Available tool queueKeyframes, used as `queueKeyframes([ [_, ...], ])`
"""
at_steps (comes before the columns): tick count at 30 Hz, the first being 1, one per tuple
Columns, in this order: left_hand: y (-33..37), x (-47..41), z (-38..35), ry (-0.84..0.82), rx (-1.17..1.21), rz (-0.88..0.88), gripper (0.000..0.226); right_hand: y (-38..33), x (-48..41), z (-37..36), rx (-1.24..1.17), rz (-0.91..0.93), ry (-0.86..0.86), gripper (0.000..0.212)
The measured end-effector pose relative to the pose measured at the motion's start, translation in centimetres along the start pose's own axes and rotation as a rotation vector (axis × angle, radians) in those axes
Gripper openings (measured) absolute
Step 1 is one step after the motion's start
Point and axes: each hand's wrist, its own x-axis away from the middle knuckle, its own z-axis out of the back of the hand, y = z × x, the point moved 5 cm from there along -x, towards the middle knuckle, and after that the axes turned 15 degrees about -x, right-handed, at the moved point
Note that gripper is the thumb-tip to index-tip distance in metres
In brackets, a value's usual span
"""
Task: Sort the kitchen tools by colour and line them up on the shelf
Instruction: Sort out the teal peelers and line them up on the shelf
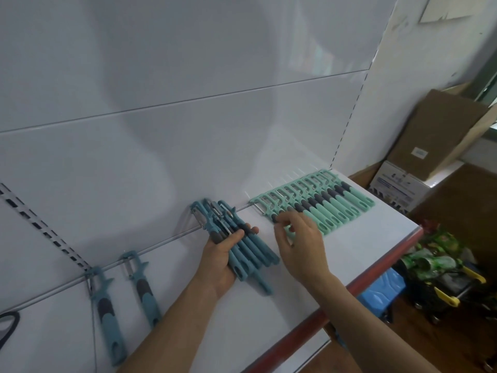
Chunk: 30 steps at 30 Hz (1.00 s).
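Mint peelers [322, 208] racked handles-out on shelf [363, 246], 2 o'clock of teal peeler bundle [250, 251]; right hand [301, 246] pinches leftmost mint peeler [269, 211], likely squaring row. Left hand [217, 261] wraps bundle, held ready for separate teal group.

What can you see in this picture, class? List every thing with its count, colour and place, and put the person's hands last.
Mint peelers: about ten, mint green with grey grips, in a row at the shelf's right end.
Teal peeler bundle: several, dark teal, held over the middle of the shelf.
Loose teal peelers: two, dark teal, lying apart on the shelf's left part.
Shelf: one, white with a red front edge.
Brown cardboard box: one, right of the shelf.
White box: one, under the brown box.
Blue container: one, below the shelf.
Left hand: grips the teal peeler bundle.
Right hand: pinches the leftmost mint peeler.
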Motion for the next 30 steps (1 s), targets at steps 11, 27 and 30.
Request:
queueKeyframes([
  [11, -0.5, -1.0, -0.2, 0.132, -0.035, -0.006, 0.019, -1.1, 2.3, -1.0, -0.246, -0.103, -0.253, 0.014],
  [27, -0.5, -1.1, -1.6, 0.255, -0.08, -0.02, 0.032, 1.1, -0.3, 0.5, -0.124, -0.056, -0.388, 0.014],
  [30, -0.6, -1.2, -1.5, 0.239, -0.107, -0.003, 0.027, 1.1, -0.7, 1.9, -0.25, -0.08, -0.27, 0.012],
])
